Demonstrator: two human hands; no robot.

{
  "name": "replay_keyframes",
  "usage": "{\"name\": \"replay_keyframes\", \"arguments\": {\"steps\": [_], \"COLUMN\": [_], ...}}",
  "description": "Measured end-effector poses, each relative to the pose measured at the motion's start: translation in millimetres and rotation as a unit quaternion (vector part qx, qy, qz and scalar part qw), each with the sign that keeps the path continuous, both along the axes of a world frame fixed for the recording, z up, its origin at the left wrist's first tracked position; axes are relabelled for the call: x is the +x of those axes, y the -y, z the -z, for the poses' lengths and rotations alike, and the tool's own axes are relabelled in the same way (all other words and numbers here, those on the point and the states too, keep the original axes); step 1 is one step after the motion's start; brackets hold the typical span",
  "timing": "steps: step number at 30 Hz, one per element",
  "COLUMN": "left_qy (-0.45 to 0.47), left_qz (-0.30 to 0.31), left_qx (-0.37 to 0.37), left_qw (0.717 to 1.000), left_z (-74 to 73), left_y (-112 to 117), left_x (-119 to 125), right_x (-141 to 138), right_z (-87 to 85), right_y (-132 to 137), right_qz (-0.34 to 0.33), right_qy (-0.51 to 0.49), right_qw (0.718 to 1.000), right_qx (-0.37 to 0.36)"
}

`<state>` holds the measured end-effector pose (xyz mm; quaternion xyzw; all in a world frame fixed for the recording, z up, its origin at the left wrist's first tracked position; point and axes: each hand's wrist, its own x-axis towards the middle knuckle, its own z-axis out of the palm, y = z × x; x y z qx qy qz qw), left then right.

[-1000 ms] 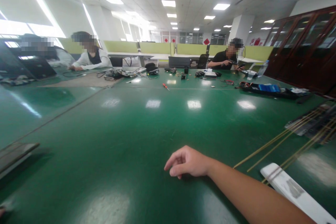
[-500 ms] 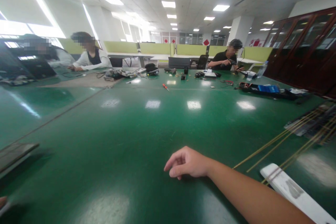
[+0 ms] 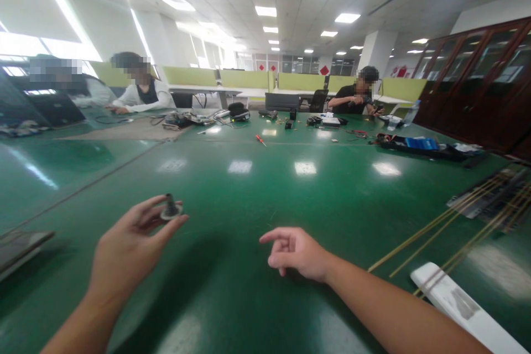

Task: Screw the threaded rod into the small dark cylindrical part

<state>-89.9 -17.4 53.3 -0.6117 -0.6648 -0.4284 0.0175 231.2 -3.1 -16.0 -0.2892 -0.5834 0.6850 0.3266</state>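
Observation:
Raised above the green table [image 3: 232,199], my left hand [image 3: 128,249] grips a small dark round piece [image 3: 170,208] between thumb and fingers. A narrow stem points up from its wider, pale-rimmed base; its exact kind is unclear. To the right, my right hand [image 3: 296,254] is low over the tabletop. Its index finger stretches out to the left, the other fingers bend loosely, and it holds nothing. Beside my right forearm lie thin wooden sticks [image 3: 431,227] and a long white plastic piece [image 3: 460,301].
An orange-red screwdriver [image 3: 260,140] lies farther back. Behind it are cables and small electronic parts. A black tray [image 3: 421,145] with blue items is at the back right. A flat panel [image 3: 22,249] lies at the left edge. Several people sit across the table.
My left hand has come in from the lower left edge, holding the small dark round piece. My right hand stays in nearly the same place, its index finger now straighter.

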Motion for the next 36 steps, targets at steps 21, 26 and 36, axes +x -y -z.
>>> {"name": "replay_keyframes", "arguments": {"steps": [21, 26, 36], "left_qy": [-0.051, -0.036, -0.025], "left_qz": [0.370, 0.379, 0.417], "left_qx": [-0.015, -0.025, -0.036], "left_qw": [0.928, 0.925, 0.908], "left_z": [53.3, 52.9, 54.8], "left_y": [-18, -17, -14], "left_x": [93, 97, 106], "right_x": [-1, -1, 0], "right_z": [5.6, 0.4, -5.0], "right_y": [5, 6, 9], "right_qz": [0.194, 0.194, 0.186], "right_qy": [0.207, 0.222, 0.204], "right_qw": [0.930, 0.923, 0.920], "right_qx": [0.234, 0.249, 0.279]}}
